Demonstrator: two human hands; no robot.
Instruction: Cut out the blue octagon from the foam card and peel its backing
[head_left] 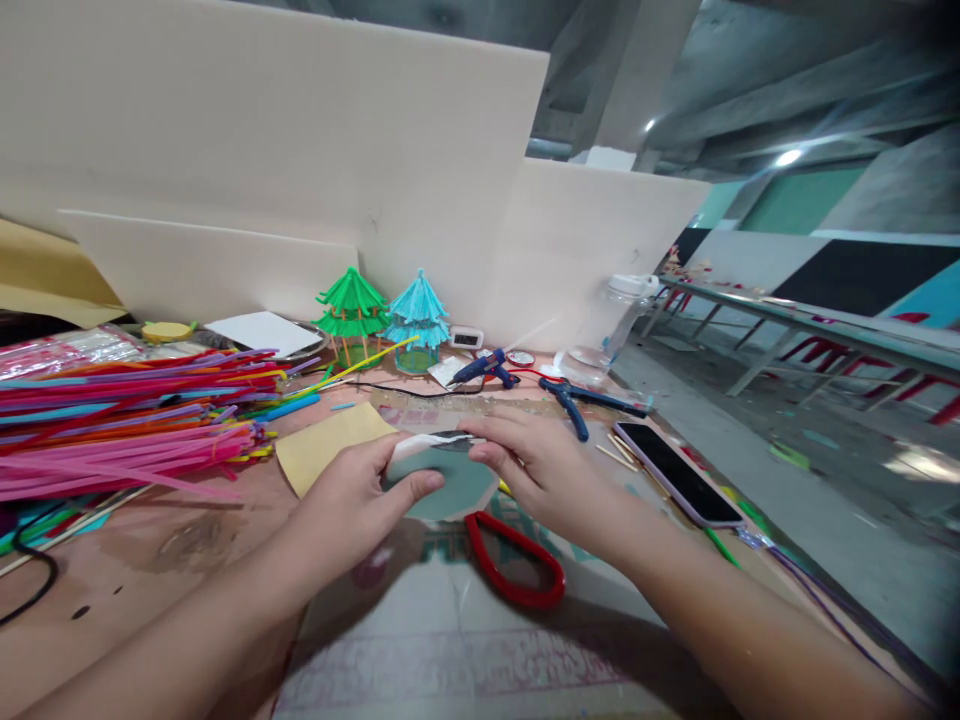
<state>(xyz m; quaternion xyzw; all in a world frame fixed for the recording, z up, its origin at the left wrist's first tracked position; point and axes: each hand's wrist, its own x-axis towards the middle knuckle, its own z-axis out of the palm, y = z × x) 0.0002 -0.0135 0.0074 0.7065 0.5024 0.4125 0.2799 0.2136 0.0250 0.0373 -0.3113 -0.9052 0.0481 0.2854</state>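
Teal card, cut into a disc (450, 485), is what both hands are on, low over the worktop (150, 570) right in front of the person. Left hand (356, 500) is closed on the disc's near-left edge, thumb pressed flat on top and fingers curled under. Right hand (536, 465) is pinched shut at the top edge, where a thin white strip (420, 441) runs along the rim (can't tell if it's tape or paper, and there's something dark at the fingertips I can't make out either).

Handling-wise I'd guess the disc is light and thin, bendy, easy to crease if you squeeze the middle. Better to hold it by the rim, like the left hand does, and keep it flat.

Around it: red-handled scissors (517, 565) just below the disc, a yellow sheet (330, 445) touching its left side, a big pile of coloured straws (127, 420) further left. A phone (679, 472) lies near the right hand. Farther back there's a blue glue gun (484, 368), blue pliers (574, 400), and two little straw pagodas, green (352, 305) and light blue (418, 312), against the white boards.
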